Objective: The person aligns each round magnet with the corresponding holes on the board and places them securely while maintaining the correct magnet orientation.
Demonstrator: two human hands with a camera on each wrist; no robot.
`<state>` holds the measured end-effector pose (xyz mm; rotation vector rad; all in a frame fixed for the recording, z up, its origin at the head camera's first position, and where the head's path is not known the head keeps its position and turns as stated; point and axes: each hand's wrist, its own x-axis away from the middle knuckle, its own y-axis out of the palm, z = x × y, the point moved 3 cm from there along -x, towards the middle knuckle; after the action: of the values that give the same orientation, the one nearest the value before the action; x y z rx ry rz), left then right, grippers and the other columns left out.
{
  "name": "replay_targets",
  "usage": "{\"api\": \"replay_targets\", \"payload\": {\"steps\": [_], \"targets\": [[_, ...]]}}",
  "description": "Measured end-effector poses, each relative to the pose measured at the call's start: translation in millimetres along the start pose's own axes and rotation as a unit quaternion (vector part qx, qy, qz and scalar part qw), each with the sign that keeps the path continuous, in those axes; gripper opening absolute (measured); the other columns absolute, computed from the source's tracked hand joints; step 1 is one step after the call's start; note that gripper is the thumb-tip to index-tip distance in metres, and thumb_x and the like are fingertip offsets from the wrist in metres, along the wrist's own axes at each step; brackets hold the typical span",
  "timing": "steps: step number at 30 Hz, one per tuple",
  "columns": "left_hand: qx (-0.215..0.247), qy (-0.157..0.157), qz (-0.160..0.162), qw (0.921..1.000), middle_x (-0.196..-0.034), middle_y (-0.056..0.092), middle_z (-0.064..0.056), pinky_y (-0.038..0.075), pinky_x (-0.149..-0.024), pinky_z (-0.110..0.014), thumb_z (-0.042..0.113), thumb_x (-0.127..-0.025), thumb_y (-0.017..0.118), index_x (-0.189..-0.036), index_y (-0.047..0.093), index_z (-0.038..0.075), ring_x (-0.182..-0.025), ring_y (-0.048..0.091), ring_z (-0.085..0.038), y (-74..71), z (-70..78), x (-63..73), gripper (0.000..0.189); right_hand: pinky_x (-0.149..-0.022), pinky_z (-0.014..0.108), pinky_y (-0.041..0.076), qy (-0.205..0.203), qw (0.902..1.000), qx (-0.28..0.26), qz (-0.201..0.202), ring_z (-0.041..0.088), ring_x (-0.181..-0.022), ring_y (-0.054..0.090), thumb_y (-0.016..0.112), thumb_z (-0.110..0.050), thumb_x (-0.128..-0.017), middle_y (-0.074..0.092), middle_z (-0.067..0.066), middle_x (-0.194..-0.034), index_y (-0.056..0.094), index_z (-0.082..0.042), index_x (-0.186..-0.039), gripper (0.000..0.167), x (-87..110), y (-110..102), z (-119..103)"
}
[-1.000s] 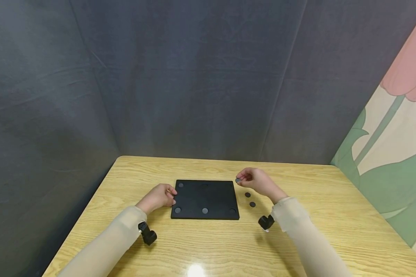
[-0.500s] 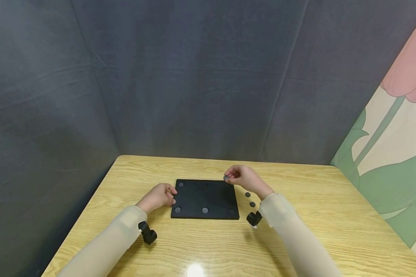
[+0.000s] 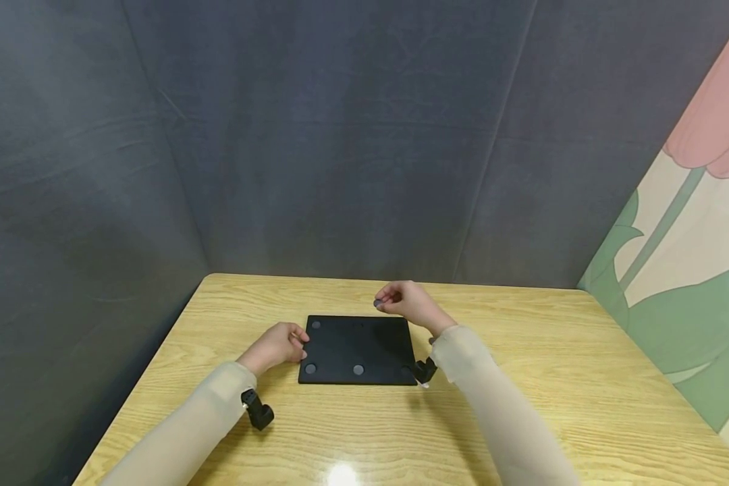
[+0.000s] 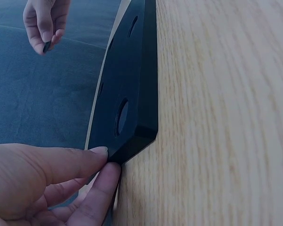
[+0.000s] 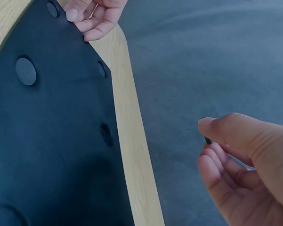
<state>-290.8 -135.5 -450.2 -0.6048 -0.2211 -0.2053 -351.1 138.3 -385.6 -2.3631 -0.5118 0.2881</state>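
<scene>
A flat black board (image 3: 364, 347) with round recesses lies on the table. Grey discs fill several of them, such as the disc (image 3: 358, 370) at the near middle and the disc (image 5: 26, 71) in the right wrist view. An unfilled recess (image 5: 106, 135) shows along the far edge. My left hand (image 3: 277, 346) pinches the board's left edge between thumb and finger, seen closely in the left wrist view. Above the far edge, my right hand (image 3: 410, 302) holds a small dark disc (image 3: 378, 303) between thumb and fingertips, apart from the board.
The wooden table (image 3: 316, 432) bears the board. A loose disc (image 3: 433, 341) is barely visible beside the right wrist, and the sleeve covers that area. A dark curtain (image 3: 340, 148) hangs behind the table, and a floral cloth (image 3: 692, 283) hangs at the right.
My right hand has moved left with the disc, from right of the board to above its far edge. Its sleeve now covers the loose discs' area. The left hand keeps its place.
</scene>
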Motion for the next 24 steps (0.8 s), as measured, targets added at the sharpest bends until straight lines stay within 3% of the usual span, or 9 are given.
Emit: {"api": "replay_targets", "payload": {"steps": [24], "targets": [[-0.005,-0.001,0.004,1.0,-0.084,0.058,-0.009,0.045,-0.065,-0.028,-0.006,-0.08,0.072,-0.103,0.063,0.002,-0.072,0.054,-0.019,0.7,0.4,0.5,0.026,-0.071,0.023,0.05,-0.002,0.9999,-0.011,0.003,0.011,-0.075,0.059,0.073,-0.006,-0.084,0.068,0.008,-0.087,0.069,0.001,-0.096,0.015,-17.3,25.0,10.6]]}}
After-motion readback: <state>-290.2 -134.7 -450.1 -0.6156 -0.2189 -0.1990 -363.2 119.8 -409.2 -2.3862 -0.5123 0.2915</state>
